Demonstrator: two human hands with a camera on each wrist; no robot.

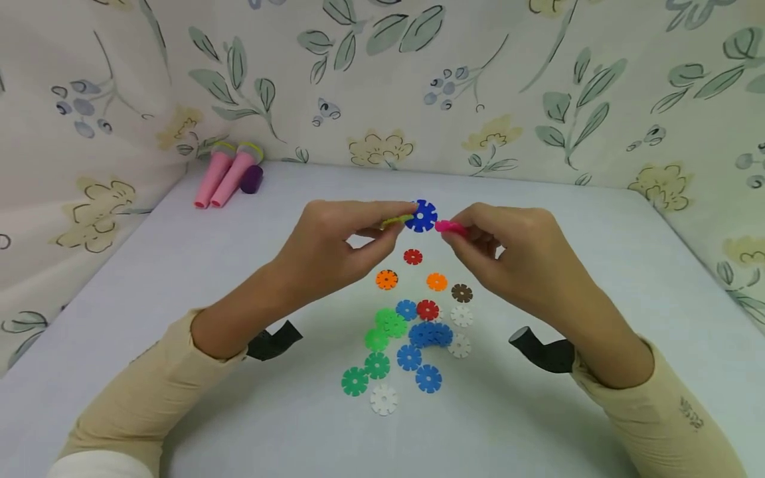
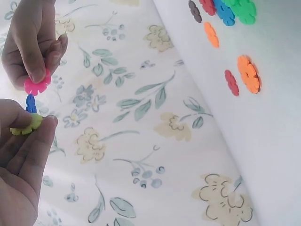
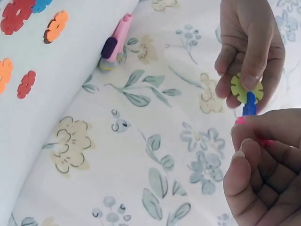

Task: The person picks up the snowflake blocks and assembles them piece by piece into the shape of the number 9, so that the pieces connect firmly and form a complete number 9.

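Note:
Between thumb and fingers, my left hand pinches a yellow-green notched disc. A dark blue notched disc is joined to that disc edge-on and stands upright between the two hands. My right hand pinches a pink notched disc, held edge-on right at the blue disc's right rim. In the left wrist view the pink disc sits close above the blue disc. Fingers hide part of the pink disc in the right wrist view. Both hands are raised above the table.
Loose notched discs lie on the white table below the hands: orange, red, brown, several blue, green and white. Two pink toy microphones lie at the back left, before a floral cloth.

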